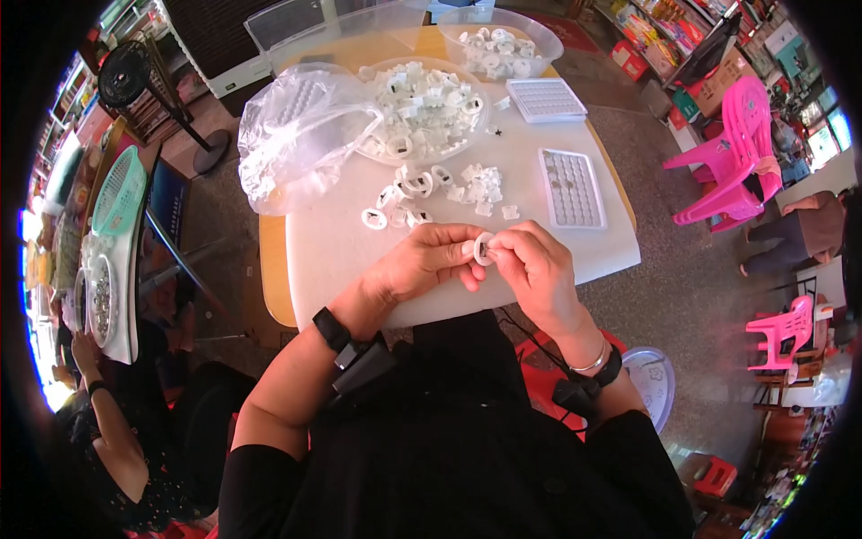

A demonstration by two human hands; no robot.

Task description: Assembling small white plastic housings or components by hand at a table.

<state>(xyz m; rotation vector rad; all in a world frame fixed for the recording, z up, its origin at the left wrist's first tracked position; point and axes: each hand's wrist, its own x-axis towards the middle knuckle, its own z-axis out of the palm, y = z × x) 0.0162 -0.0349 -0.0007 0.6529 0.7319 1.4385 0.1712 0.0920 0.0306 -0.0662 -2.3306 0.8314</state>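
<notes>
Over the near edge of the white-topped table (359, 301), both my hands meet at one small white plastic ring (482, 249) with a dark spot inside it. My left hand (431, 262) pinches the ring from the left. Fingers of my right hand (532, 267) close on its right side; whether they also hold a tiny part is hidden. Just beyond my hands lie loose white rings (413, 183) and a cluster of small clear-white square pieces (483, 184). To their right rests a white tray (584, 216) with rows of small slots.
A clear bowl (478, 135) heaped with white parts stands beyond, beside a crumpled plastic bag (260, 144). Another clear tub (549, 40) and stacked trays (546, 97) are at the far right. At left, another person's hand (85, 352) is by a side table. Pink chairs (741, 135) stand right.
</notes>
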